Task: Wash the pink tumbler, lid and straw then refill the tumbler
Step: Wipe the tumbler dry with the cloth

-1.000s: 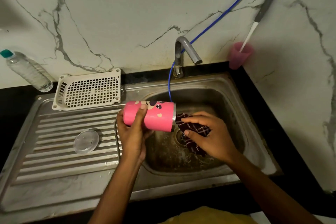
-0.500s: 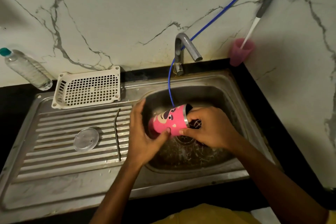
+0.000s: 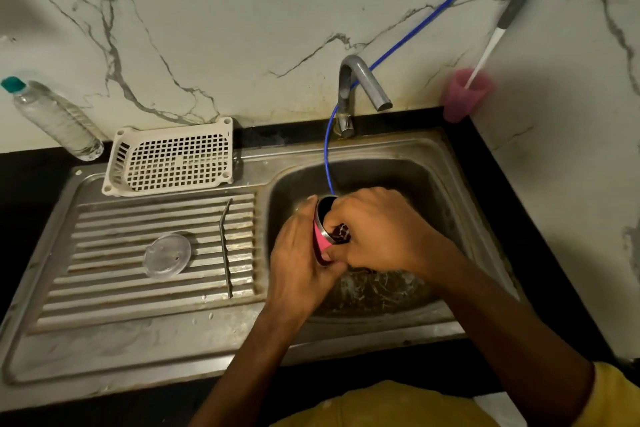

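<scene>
Pink tumbler (image 3: 320, 240), over the sink (image 3: 415, 177), is clasped by the left hand (image 3: 298, 262) while the right hand (image 3: 379, 232) holds a dark cloth (image 3: 341, 231) in its mouth; lid (image 3: 167, 255), straw (image 3: 225, 246) left of the sink, and refilling look undone.

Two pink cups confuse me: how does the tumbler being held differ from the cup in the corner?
The pink tumbler is tipped sideways over the sink, gripped by the left hand; the pink cup stands upright on the counter, untouched. The right hand holds a cloth in the tumbler; the cup holds a brush. Both are pink.
</scene>
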The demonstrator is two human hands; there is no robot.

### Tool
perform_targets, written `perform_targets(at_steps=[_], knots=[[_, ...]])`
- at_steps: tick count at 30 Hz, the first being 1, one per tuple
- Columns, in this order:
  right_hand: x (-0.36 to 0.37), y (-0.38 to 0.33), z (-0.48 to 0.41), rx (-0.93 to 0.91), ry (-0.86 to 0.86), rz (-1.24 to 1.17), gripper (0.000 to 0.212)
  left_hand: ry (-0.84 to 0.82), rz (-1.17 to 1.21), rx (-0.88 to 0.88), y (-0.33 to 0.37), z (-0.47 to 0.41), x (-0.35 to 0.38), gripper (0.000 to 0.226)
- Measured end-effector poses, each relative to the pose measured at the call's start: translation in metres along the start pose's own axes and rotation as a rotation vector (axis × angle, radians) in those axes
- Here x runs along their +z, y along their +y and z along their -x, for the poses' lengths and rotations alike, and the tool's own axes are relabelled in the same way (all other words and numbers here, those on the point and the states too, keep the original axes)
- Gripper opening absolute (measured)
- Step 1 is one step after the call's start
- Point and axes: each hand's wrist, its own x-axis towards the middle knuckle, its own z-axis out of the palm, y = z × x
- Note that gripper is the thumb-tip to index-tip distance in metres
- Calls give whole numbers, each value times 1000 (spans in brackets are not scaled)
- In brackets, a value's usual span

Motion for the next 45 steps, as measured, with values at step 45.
perform_targets(at_steps=[45], knots=[[26, 11, 23, -253, 85, 159, 65, -175, -137, 566, -31, -48, -44, 78]])
